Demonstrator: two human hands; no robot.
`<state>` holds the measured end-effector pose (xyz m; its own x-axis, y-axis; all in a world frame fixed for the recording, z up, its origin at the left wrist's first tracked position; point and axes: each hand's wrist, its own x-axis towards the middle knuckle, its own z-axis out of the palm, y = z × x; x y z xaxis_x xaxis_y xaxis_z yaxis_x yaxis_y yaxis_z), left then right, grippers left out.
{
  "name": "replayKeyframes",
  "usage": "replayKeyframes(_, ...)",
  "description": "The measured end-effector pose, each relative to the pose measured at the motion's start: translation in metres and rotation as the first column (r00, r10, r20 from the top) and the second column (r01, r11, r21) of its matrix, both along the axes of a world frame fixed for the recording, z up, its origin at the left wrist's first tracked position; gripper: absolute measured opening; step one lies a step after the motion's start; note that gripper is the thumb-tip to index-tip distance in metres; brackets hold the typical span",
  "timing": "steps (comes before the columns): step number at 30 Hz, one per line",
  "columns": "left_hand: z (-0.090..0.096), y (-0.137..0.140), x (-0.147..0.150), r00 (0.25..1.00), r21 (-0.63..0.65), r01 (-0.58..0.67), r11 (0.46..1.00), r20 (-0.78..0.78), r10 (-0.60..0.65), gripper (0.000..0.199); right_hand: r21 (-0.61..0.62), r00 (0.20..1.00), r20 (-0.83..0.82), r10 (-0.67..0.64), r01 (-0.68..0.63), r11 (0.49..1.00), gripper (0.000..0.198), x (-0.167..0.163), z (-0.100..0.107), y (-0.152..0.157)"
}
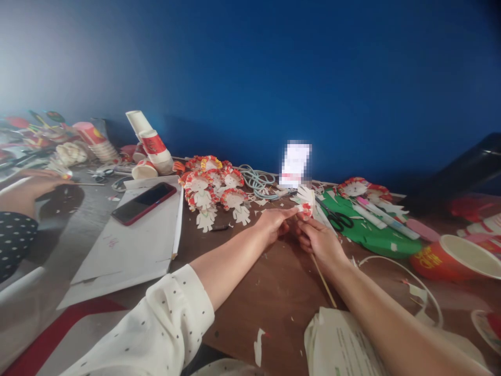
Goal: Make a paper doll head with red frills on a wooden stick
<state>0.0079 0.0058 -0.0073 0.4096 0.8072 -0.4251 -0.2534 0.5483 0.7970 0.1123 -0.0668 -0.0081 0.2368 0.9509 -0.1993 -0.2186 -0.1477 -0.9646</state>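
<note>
Between my hands is a small white-and-red paper cutout [306,201] with finger-like strips fanned at its top. My left hand [276,223] is closed, pinching the cutout's lower left edge between thumb and finger. From the right side, my right hand [319,237] pinches its lower edge, with the fingers curled. A thin wooden stick [324,282] slants down from under my right hand towards the table's near side. How the stick meets the cutout is hidden by my fingers. Just left of my hands lies a heap of similar red-and-white paper cutouts [213,185].
Black-handled scissors [340,218] lie on green paper [370,240] to the right, near a red paper cup [434,258]. A phone [144,202] rests on white board [129,245]. Further left, stacked paper cups [154,149] lean, and another person's hand [49,180] holds a cutout.
</note>
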Motion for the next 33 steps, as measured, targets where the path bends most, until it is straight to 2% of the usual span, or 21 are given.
replayKeyframes(5,-0.002,0.001,0.0,0.999,0.011,0.039,0.999,0.015,-0.039,0.024,0.016,0.997,0.078,-0.001,-0.001,1.0,0.022,0.002,-0.005,0.002)
replayKeyframes(12,-0.009,0.003,0.004,0.997,0.071,0.003,0.997,0.078,-0.008,0.027,0.097,0.928,0.372,-0.009,-0.029,0.995,0.024,0.004,-0.009,0.0)
replayKeyframes(14,-0.009,0.002,0.005,0.998,0.067,-0.016,0.998,0.063,0.012,0.026,0.106,0.913,0.406,-0.024,-0.021,0.994,0.024,0.003,-0.007,-0.001)
replayKeyframes(25,-0.004,0.001,0.004,0.998,0.054,-0.04,0.998,0.049,0.037,0.017,0.067,0.968,0.249,-0.024,0.007,0.998,0.028,0.0,-0.005,-0.002)
replayKeyframes(30,-0.005,0.0,0.002,0.998,0.097,0.026,0.995,0.056,-0.032,0.023,0.01,0.963,0.261,-0.067,0.067,0.998,0.031,-0.002,0.005,-0.004)
replayKeyframes(33,-0.005,-0.001,0.003,1.0,0.082,0.013,0.997,0.011,-0.014,0.023,-0.003,0.96,0.252,-0.124,0.129,0.992,0.033,-0.001,0.005,0.0)
